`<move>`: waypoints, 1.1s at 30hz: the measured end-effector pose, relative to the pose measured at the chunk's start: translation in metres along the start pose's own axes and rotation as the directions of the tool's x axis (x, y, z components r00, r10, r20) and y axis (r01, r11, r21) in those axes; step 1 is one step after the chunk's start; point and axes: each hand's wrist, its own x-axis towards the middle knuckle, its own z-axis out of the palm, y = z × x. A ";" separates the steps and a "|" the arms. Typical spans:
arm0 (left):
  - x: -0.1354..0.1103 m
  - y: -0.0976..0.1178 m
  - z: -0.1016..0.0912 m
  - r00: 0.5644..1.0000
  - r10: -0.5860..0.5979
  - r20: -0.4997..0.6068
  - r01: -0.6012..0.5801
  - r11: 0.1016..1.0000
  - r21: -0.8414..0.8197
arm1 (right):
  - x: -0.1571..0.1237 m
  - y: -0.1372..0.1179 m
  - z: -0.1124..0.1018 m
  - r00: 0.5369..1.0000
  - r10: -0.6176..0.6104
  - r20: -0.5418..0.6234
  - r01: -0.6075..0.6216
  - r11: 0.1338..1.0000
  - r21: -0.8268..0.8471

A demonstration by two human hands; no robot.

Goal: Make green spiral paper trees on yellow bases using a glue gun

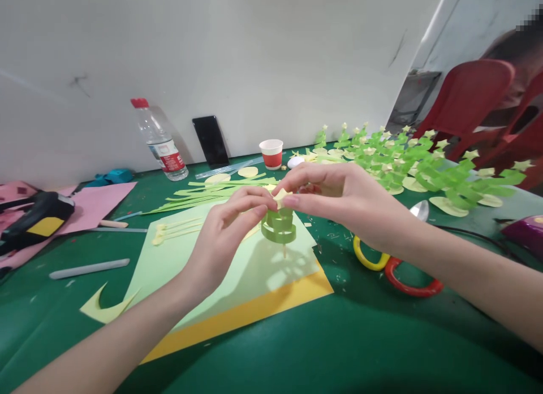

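Observation:
A small paper tree (pixel 278 231) of looped green strip on a thin stick hangs upright over the light green paper sheets (pixel 169 281). At its top is a pale yellow paper star (pixel 280 198). My right hand (pixel 335 193) pinches the star between thumb and fingers from the right. From the left, my left hand (pixel 229 230) has thumb and fingertips closed at the top of the green strip, close beside the star. Part of the tree's top is hidden behind my fingers. Pale sticks with yellow tips (pixel 178 230) lie on the sheets left of my left hand.
Scissors (pixel 413 278) with red and yellow handles lie under my right forearm. Finished paper trees (pixel 390 156) crowd the back right. Green strips (pixel 199 196), a paper cup (pixel 271 155), a phone (pixel 211 141) and a water bottle (pixel 163 145) stand or lie behind. A glue stick (pixel 89 269) is left.

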 end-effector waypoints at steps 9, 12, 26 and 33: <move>0.002 0.003 0.002 0.998 -0.058 -0.015 0.058 0.997 -0.047 | 0.000 -0.001 -0.003 0.996 -0.038 0.084 0.036 0.999 0.027; 0.002 0.005 0.002 0.998 -0.054 -0.019 0.053 0.998 -0.043 | 0.001 -0.002 -0.006 0.996 0.001 0.094 -0.004 0.999 0.035; 0.000 0.009 0.008 0.996 -0.067 -0.056 0.075 0.985 0.152 | 0.002 0.005 0.001 0.995 0.013 0.100 -0.019 0.998 0.061; 0.006 0.010 -0.001 0.985 -0.054 -0.161 0.071 0.992 0.101 | 0.008 0.013 -0.006 0.998 -0.054 0.030 0.059 0.983 -0.171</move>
